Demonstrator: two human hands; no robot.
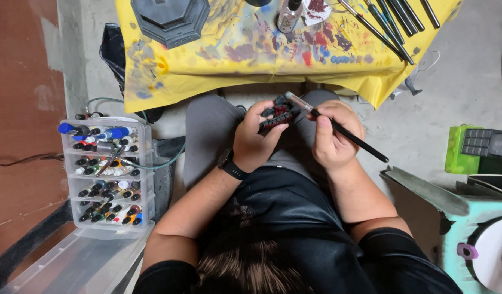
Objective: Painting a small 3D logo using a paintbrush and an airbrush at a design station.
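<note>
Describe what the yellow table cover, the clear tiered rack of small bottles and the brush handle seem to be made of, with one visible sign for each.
Yellow table cover: probably thin plastic sheet or coated cloth; it drapes in soft folds, smeared with paint.
Clear tiered rack: looks like transparent hard plastic; the bottles show through its walls.
Brush handle: smooth, glossy black, wood or plastic; its silvery ferrule looks metallic.

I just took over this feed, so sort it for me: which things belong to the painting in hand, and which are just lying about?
In use:
left hand holding small black-and-red model
right hand holding paintbrush

Lying about:
rack of paint bottles
spare brushes on paint-stained yellow cloth
dark octagonal base
green box
</note>
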